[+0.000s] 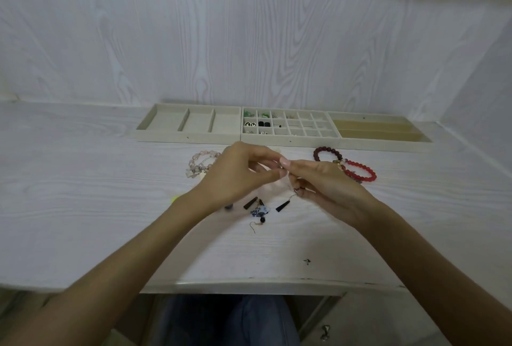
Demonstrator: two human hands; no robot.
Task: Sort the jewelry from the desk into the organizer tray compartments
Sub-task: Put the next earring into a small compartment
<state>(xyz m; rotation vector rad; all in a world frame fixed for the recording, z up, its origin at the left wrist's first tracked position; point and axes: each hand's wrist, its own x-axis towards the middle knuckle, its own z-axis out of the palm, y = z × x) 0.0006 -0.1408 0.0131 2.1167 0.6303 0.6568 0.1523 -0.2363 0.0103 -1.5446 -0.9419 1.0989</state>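
Pinched between both hands' fingertips (281,172): something too small to identify. Behind the left fingers, pale bracelet (201,164) half hidden. Beyond the fingers, tray (291,141) contents unreadably tiny.

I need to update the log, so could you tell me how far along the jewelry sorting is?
Partly done. Several small pieces already sit in the left cells of the grid tray. In hand: the left hand and right hand pinch a thin earring with a black tassel. Left on the desk: a pink bracelet, dark red bracelet, bright red bracelet and loose earrings.
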